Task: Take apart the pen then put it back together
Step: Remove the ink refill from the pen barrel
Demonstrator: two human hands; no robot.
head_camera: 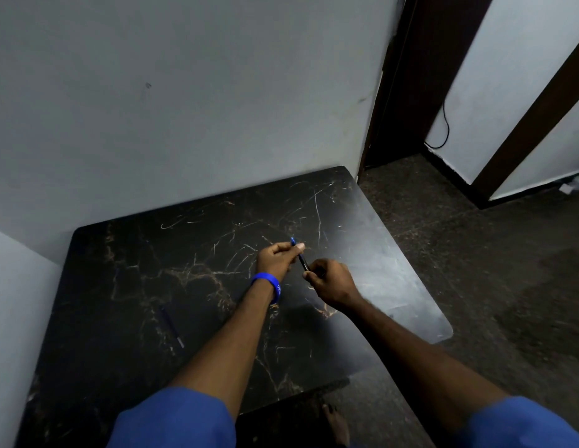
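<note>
Far to the left of my left hand (280, 258) and nearer to my body, one thin purple part (172, 328) lies flat on the dark marble-patterned table (394, 253), well apart from both hands. I judge it to be the refill, or another piece drawn out of the pen, but it is too blurred to name with certainty.

My left hand is closed around the upper portion of the pen (299, 255), thumb pressed against the barrel, with the blue end projecting just beyond the fingertips on the far side. One blue wristband (268, 286) sits on that wrist. The pen runs diagonally from this hand down to the right, held above the table and not touching it.

My right hand (330, 281) is curled, its fingertips pinched on the lower, dark end of the pen. Whether that end is a loose tip section or still threaded onto the barrel, I cannot tell.

Procedure for the step in hand, as I judge it:
- Keep the left hand as the fixed clamp; it must not rotate.
- Turn only with the right fingertips, along the pen's axis, without bending the joint.
- Keep the two sections in line so that the thread does not cross.
- Work over the table so that a dropped small part stays within reach.

Count:
- pen held between the hands: one
- separate part on the table: one
- wristband: one
- hands engaged: two
- table: one
</note>
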